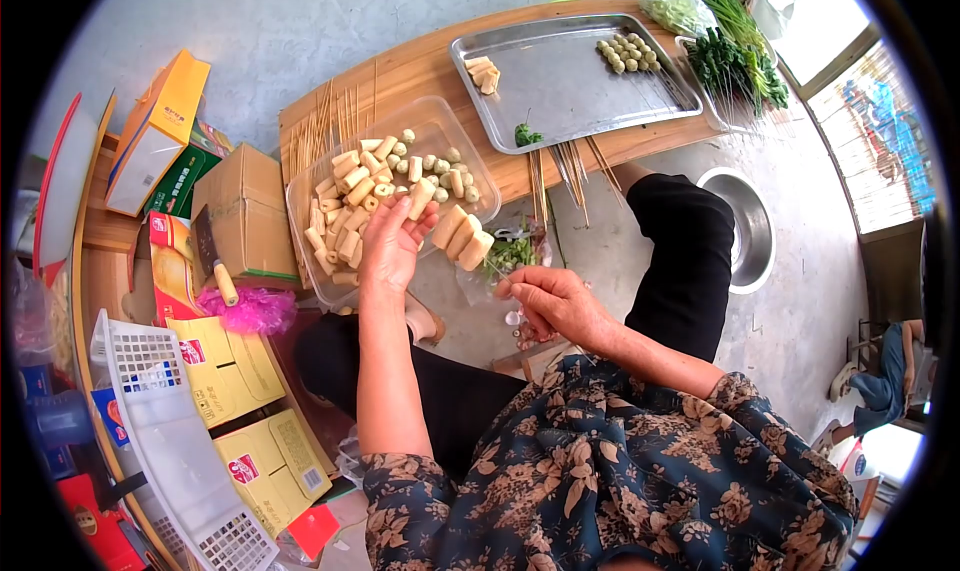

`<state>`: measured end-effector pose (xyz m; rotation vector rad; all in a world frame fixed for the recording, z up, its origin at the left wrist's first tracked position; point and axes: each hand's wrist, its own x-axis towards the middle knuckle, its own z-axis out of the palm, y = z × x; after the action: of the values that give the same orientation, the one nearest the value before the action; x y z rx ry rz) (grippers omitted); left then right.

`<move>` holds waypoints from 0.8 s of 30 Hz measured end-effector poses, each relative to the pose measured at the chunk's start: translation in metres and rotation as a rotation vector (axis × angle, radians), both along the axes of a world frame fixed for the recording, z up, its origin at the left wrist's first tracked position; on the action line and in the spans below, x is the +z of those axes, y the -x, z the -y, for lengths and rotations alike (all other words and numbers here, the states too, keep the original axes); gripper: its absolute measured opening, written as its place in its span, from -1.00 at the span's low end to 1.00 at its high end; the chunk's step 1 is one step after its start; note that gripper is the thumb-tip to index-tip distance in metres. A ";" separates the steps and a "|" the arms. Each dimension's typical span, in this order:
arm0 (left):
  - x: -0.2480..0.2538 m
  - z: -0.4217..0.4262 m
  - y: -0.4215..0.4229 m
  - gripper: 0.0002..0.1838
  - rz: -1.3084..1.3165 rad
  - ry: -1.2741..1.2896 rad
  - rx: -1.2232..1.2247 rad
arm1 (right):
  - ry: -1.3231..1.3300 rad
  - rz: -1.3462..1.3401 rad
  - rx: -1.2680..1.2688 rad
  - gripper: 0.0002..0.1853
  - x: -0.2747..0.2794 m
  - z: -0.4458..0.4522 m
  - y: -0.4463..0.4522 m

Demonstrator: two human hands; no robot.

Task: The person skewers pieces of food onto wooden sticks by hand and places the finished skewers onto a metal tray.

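Note:
My left hand [392,239] holds one pale tube-shaped piece [421,199] between thumb and fingers, at the near right side of a clear plastic tub [300,241]. In the tub lie several more such pieces and several greenish balls [443,166]. My right hand [550,301] is closed on a thin skewer [497,270], gripped near its lower end. Three pale pieces [462,238] sit side by side on that skewer, a short gap from the piece in my left hand.
A metal tray [550,81] with balls and pale pieces lies on the wooden table [420,56]. Skewers [575,176] stick out over its edge. Greens [735,61] stand far right, a steel basin [750,231] on the floor, boxes [245,211] at left. A seated person [885,381] is at right.

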<state>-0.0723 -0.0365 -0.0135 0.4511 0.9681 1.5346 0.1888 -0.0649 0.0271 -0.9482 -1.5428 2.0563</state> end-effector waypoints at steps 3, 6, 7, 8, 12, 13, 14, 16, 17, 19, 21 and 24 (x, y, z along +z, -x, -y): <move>-0.001 0.000 0.000 -0.78 -0.023 0.003 -0.024 | -0.006 -0.004 0.000 -0.72 -0.001 -0.001 0.000; 0.000 0.001 -0.002 -0.77 -0.043 -0.003 -0.063 | 0.009 -0.017 -0.013 -0.72 -0.002 -0.001 0.001; 0.000 0.001 -0.003 -0.77 -0.048 -0.005 -0.080 | 0.023 -0.027 -0.023 -0.72 -0.003 -0.001 0.001; 0.000 0.001 -0.004 -0.77 -0.048 -0.004 -0.081 | 0.023 -0.026 -0.023 -0.72 -0.002 -0.001 0.001; 0.003 0.001 -0.008 -0.76 -0.049 0.004 -0.081 | 0.038 -0.004 -0.021 -0.73 0.001 -0.003 0.002; 0.005 0.002 -0.009 -0.76 -0.045 0.010 -0.078 | 0.031 0.001 -0.016 -0.72 0.001 -0.003 0.002; 0.004 0.001 -0.010 -0.76 -0.044 0.010 -0.078 | 0.031 0.001 -0.016 -0.72 0.002 -0.004 0.003; 0.001 0.000 -0.011 -0.75 -0.082 0.048 -0.102 | 0.035 0.012 -0.026 -0.72 0.002 -0.005 0.003; 0.001 0.000 -0.012 -0.75 -0.082 0.048 -0.102 | 0.035 0.013 -0.026 -0.72 0.002 -0.005 0.004; 0.003 0.000 -0.013 -0.74 -0.096 0.054 -0.111 | 0.021 0.031 -0.042 -0.72 0.000 -0.006 0.005; 0.002 -0.001 -0.013 -0.74 -0.096 0.052 -0.113 | 0.041 0.025 -0.050 -0.73 0.000 -0.005 0.004; 0.002 -0.002 -0.014 -0.73 -0.105 0.048 -0.122 | 0.048 0.013 -0.064 -0.74 -0.002 -0.007 0.004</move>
<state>-0.0585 -0.0347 -0.0112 0.5509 1.0380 1.3863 0.1846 -0.0581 0.0249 -1.0166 -1.4567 2.0552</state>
